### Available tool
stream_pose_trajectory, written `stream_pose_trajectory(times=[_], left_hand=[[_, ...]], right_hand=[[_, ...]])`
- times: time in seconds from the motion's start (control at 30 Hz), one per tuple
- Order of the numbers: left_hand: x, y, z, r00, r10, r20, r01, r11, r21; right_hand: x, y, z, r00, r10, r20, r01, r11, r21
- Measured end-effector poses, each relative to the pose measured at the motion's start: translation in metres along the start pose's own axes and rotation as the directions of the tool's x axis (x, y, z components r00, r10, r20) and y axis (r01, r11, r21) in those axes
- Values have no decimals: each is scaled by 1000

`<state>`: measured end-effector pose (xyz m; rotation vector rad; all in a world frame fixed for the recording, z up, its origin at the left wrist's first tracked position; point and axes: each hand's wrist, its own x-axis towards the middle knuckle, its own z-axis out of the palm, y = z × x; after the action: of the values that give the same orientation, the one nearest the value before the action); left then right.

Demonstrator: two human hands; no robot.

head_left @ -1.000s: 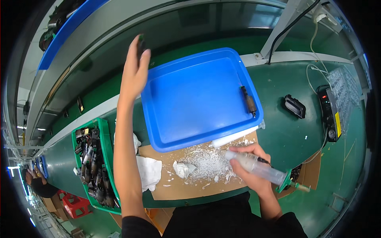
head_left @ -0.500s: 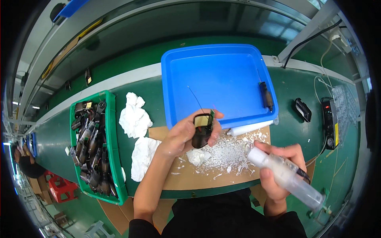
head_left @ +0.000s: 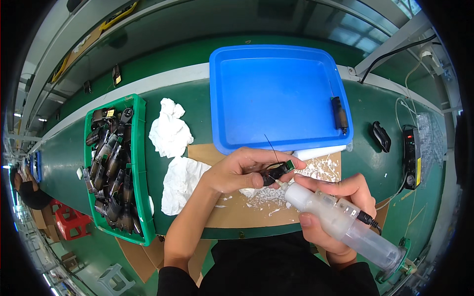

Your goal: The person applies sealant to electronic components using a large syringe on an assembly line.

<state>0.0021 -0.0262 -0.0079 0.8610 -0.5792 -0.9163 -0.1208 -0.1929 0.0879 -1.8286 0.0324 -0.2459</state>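
My left hand (head_left: 236,171) is closed around a small dark electronic unit (head_left: 275,172) with a green end and a thin wire sticking up from it. My right hand (head_left: 353,197) grips a translucent white glue dispenser (head_left: 371,246), syringe-shaped, with a black cable plugged into its side. Its pale nozzle reaches the lower right edge of the unit; whether it touches is hard to tell. Both hands are over a brown cardboard sheet (head_left: 237,214) strewn with white glue scraps (head_left: 321,167).
A blue tray (head_left: 217,98) with one dark unit (head_left: 339,116) stands behind my hands. On the left, a green crate (head_left: 140,163) holds several dark units, beside crumpled white cloths (head_left: 170,130). Rightward lie a black casing (head_left: 380,137) and a power strip (head_left: 410,158). A person (head_left: 29,190) is far left.
My left hand has tipped the unit sideways and shifted it right. The right hand has brought the dispenser leftward, so its nozzle is now at the unit. The whole view has shifted slightly.
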Motion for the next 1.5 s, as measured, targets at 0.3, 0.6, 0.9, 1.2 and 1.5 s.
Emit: stream_pose_trajectory(times=[0.3, 0.6, 0.9, 1.2, 1.5], left_hand=[[1, 4, -2, 997, -39, 63, 40, 999, -17], [0, 6, -2, 995, -53, 86, 54, 999, -2], [-3, 8, -3, 996, -44, 80, 43, 999, 15], [-1, 10, -2, 991, -83, 104, 82, 997, 17], [0, 11, -2, 991, -81, 103, 78, 996, 30]], right_hand=[[3, -2, 0, 996, -84, 24, 86, 992, -89], [6, -12, -3, 995, -59, 82, 74, 979, -191], [6, -15, -2, 980, -94, 174, 136, 959, -248], [2, -13, -8, 962, -63, 264, 90, 992, -89], [0, -12, -8, 965, -18, 262, 36, 997, -64]])
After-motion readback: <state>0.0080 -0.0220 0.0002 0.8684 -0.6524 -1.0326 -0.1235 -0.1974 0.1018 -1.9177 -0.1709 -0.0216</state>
